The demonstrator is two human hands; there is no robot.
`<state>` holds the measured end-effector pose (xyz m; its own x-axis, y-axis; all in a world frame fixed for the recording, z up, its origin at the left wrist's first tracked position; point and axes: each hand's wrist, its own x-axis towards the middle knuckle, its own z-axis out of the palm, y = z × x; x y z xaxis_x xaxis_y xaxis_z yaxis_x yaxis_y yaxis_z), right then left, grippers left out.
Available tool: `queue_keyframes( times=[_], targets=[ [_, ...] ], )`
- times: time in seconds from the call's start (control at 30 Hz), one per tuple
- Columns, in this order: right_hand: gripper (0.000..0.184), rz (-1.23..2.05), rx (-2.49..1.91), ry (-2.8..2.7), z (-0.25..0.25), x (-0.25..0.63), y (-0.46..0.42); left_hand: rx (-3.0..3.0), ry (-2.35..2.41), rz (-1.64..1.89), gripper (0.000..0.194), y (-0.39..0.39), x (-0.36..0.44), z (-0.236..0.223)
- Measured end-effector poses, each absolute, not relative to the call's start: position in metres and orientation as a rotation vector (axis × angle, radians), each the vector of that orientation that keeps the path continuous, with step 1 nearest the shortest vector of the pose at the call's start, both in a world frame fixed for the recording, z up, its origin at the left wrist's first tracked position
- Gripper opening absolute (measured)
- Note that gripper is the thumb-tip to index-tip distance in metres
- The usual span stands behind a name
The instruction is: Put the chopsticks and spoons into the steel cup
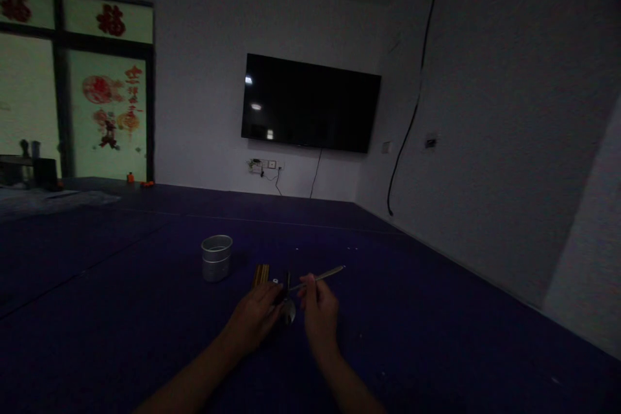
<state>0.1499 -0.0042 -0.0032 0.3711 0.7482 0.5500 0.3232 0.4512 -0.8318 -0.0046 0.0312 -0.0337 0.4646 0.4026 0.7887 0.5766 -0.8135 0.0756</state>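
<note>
My right hand (317, 310) is closed in a pinch on a thin metal utensil (324, 277) whose handle points up and to the right. My left hand (258, 317) rests low on the dark blue surface (145, 310), fingers curled at a dark-handled metal spoon (288, 310) lying between the two hands. Whether the left hand grips it is unclear in the dim light. A bundle of wooden sticks (261, 275) lies just beyond the left fingers. A small round metal cup (216, 257) stands upright further left.
The dark blue surface stretches to a white wall carrying a black TV screen (310, 103). A black cable (412, 110) hangs down the right wall. A window with red paper decorations (109, 103) is at the far left, with dark objects below it.
</note>
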Motion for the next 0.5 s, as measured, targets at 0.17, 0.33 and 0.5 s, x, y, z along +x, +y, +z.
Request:
queue_keyframes(
  times=[0.17, 0.33, 0.5],
  targets=[
    [0.043, 0.379, -1.105, -1.256, -0.003, 0.154, -0.002, -2.54, -0.79, -1.263, 0.035, 0.034, -0.002, -0.037],
    [0.037, 0.391, -1.025, -1.482, -0.003, 0.149, 0.001, -2.616, -0.941, -1.243, 0.037, 0.028, -0.001, -0.036],
    [0.038, 0.49, -0.988, -1.615, -0.01, 0.14, 0.002, -2.63, -1.201, -1.085, 0.039, 0.024, -0.002, -0.034]
  ],
)
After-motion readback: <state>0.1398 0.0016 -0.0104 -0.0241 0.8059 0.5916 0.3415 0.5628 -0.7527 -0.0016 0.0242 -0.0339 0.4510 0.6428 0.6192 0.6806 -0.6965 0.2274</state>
